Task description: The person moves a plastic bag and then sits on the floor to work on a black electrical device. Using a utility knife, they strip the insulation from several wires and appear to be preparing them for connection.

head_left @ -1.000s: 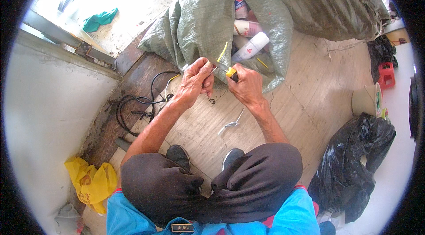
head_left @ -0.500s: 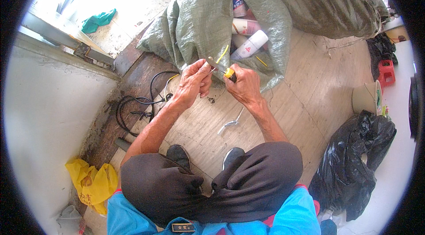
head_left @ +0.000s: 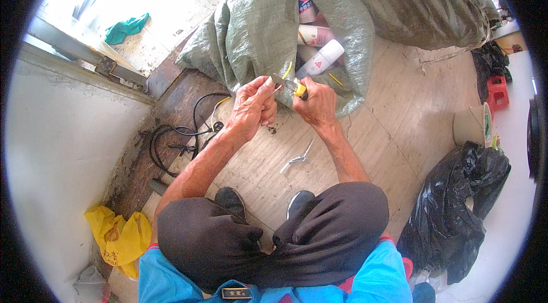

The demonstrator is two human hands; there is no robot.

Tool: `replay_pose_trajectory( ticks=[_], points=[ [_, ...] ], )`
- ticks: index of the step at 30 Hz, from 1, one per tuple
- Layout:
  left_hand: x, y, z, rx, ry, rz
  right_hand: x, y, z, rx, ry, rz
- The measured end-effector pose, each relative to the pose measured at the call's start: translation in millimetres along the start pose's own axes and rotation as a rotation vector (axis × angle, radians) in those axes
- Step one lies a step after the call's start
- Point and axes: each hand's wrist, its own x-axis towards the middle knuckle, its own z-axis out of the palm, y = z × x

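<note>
Both my hands are raised close together before the open woven sack. My left hand [head_left: 255, 106] is closed, thumb and fingers pinching a thin pale wire [head_left: 277, 89]. My right hand [head_left: 317, 103] is wrapped around the yellow and black handle of a knife [head_left: 300, 91]. Its grey blade points left, its tip by my left thumb and the wire; whether the blade touches the wire I cannot tell. A short yellow strip [head_left: 287, 69] shows just beyond the blade, against the sack. Another yellow strip [head_left: 336, 79] lies on the sack farther right.
A green woven sack [head_left: 251, 23] holds spray cans [head_left: 321, 59]. A black cable [head_left: 171, 129] coils at left on the floor. A twisted pale cord [head_left: 295, 160] lies before my shoes. A yellow bag [head_left: 121, 237] is at lower left, a black bag [head_left: 456, 206] and bucket [head_left: 472, 126] at right.
My right hand and the knife have shifted slightly right, a little away from my left hand. Less of the yellow strip beyond the blade shows now. The left hand keeps its pinch.
</note>
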Motion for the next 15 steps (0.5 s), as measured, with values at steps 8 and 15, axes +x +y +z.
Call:
replay_pose_trajectory(
  ticks=[8, 15],
  points=[
    [4.7, -5.6, 3.7, -0.097, 0.011, 0.031, 6.1, 4.9, 1.5, -0.009, 0.057, -0.024],
    [4.2, -6.1, 10.1, -0.261, 0.016, -0.067, 5.2, 9.4, 5.2, 0.001, 0.063, -0.001]
  ],
)
